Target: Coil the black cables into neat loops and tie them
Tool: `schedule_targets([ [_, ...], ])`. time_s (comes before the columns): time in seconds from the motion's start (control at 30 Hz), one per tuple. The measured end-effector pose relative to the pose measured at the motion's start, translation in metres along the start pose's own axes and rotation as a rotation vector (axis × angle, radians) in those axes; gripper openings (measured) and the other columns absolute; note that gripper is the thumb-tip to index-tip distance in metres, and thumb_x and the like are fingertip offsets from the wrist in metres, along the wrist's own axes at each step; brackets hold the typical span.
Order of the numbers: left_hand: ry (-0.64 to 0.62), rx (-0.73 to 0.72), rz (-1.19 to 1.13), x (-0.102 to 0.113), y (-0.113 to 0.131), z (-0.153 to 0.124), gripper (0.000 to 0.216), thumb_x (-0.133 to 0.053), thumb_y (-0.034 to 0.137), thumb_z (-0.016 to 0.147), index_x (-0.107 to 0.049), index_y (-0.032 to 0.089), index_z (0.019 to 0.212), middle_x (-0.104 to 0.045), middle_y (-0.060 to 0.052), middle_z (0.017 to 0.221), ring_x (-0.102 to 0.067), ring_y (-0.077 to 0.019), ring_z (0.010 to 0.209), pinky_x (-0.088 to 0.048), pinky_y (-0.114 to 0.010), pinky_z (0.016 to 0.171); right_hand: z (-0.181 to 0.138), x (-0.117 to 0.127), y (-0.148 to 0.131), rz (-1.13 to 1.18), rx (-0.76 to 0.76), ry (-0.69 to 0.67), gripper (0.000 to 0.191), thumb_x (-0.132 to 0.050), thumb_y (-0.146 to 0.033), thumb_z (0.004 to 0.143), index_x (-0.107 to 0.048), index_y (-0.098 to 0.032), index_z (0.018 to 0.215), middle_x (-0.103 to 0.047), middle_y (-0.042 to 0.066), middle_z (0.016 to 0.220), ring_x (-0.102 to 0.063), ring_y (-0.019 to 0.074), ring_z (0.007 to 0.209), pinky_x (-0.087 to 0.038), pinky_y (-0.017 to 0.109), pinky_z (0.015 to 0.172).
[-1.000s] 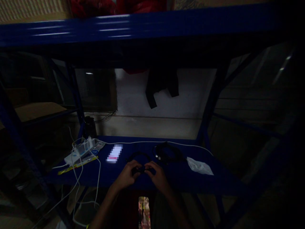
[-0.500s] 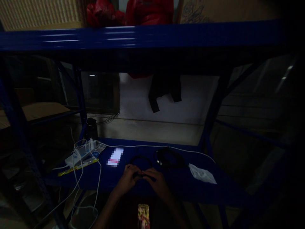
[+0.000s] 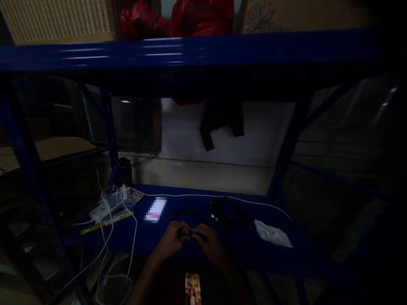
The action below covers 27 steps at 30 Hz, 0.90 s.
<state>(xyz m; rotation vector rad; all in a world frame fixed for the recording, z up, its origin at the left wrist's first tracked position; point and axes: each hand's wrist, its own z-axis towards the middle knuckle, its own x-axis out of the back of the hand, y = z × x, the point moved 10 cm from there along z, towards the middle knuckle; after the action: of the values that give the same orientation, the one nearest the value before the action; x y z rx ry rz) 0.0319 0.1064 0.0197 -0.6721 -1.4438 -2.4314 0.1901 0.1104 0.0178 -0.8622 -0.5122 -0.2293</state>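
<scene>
My left hand [image 3: 171, 238] and my right hand [image 3: 208, 240] meet over the front of the blue shelf [image 3: 241, 248]. Both are closed, with fingertips pinching a thin black cable [image 3: 188, 210] between them. Part of that cable arcs behind the hands in a loop; its ends are mostly hidden by fingers and darkness. Right of my hands lies a coiled black cable [image 3: 229, 204] with a shiny plug end. A lit phone [image 3: 155, 209], its screen blurred out, rests to the left behind my left hand.
A white power strip [image 3: 104, 207] with tangled white cords and a yellow strip [image 3: 107, 223] lie at left. A white packet [image 3: 272, 234] is at right. Overhead runs a blue shelf beam [image 3: 203, 51]. Below my hands shows a patterned rectangular object [image 3: 193, 288].
The whole view has shifted slightly, so things appear a little further right. Both hands stay together on the black cable, with only small finger movement.
</scene>
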Motion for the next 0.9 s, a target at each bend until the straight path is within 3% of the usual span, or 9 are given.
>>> schedule_targets([
  [0.13,0.028,0.016,-0.02,0.0,-0.004,-0.001,0.012,-0.075,0.017,0.085,-0.073,0.021,0.096,-0.074,-0.005,0.1,-0.064,-0.0242,0.102,-0.044,-0.035,0.093,-0.001,-0.001,-0.001,-0.029,0.011,0.001,0.018,-0.066,-0.028,0.099,-0.083,-0.027,0.102,-0.078,0.007,0.103,-0.073,0.0244,0.098,-0.055,0.039,0.09],
  [0.47,0.051,-0.044,-0.002,0.001,0.002,-0.003,0.015,-0.072,0.024,0.094,-0.071,0.024,0.109,-0.073,-0.006,0.11,-0.061,-0.0261,0.112,-0.045,-0.037,0.102,0.011,0.002,-0.013,0.005,0.038,-0.065,0.017,-0.062,-0.025,0.101,-0.079,-0.025,0.098,-0.076,0.006,0.102,-0.071,0.0228,0.098,-0.052,0.036,0.091],
  [0.6,0.03,-0.052,0.029,0.002,0.008,-0.003,0.014,-0.07,0.025,0.096,-0.071,0.025,0.11,-0.074,-0.005,0.112,-0.06,-0.0268,0.115,-0.044,-0.038,0.103,0.011,0.001,-0.016,-0.037,0.047,-0.065,0.018,-0.056,-0.028,0.105,-0.074,-0.025,0.1,-0.075,0.006,0.112,-0.069,0.0237,0.108,-0.049,0.039,0.098],
  [0.9,-0.008,-0.032,-0.079,-0.002,0.003,-0.002,0.016,-0.074,0.031,0.095,-0.071,0.023,0.109,-0.075,-0.005,0.108,-0.065,-0.0232,0.106,-0.045,-0.034,0.097,0.006,0.001,-0.006,-0.049,0.011,-0.014,0.017,-0.064,-0.032,0.1,-0.08,-0.028,0.105,-0.082,0.006,0.108,-0.074,0.0272,0.104,-0.051,0.045,0.099],
])
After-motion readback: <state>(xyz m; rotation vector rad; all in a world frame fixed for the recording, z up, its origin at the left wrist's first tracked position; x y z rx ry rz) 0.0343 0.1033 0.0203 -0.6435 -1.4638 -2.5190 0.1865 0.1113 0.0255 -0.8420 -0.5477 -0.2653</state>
